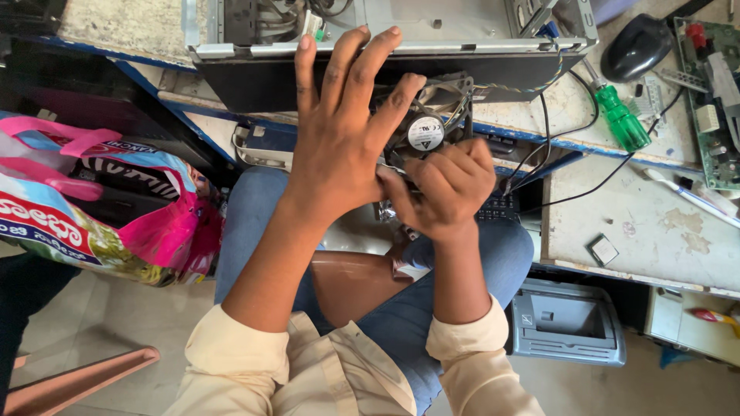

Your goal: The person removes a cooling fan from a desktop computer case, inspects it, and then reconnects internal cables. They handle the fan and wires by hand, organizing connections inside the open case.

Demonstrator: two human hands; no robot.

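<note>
**Fan Held Between Two Hands, Just Under the Computer Case**

The small black cooling fan (426, 127) sat right in the middle of the view, over the person's lap. It was tipped up so its round silver sticker faced the camera. It hung just below the front edge of the open computer case (385, 50), and its thin coloured wire (539, 81) ran up and to the right, to the corner of the case.

Both hands were on the fan. The left hand (339, 139) was to the fan's left, partly in front of it. Its fingers were spread wide and pointed up, with the tips reaching the case edge. The right hand (447, 189) was below the fan, just touching it. It was curled into a loose fist, and its fingers looked pinched on the fan's lower edge. What the fingertips gripped was hidden. The two hands touched each other under the fan, so neither was nearer than the other.

Farther out, a green-handled screwdriver (620, 115) lay on the worn table (655, 223) to the right, well apart from the hands. A black mouse (636, 46) and a green circuit board (713, 108) lay beyond it. A bright pink bag (100, 200) sat to the left.
</note>
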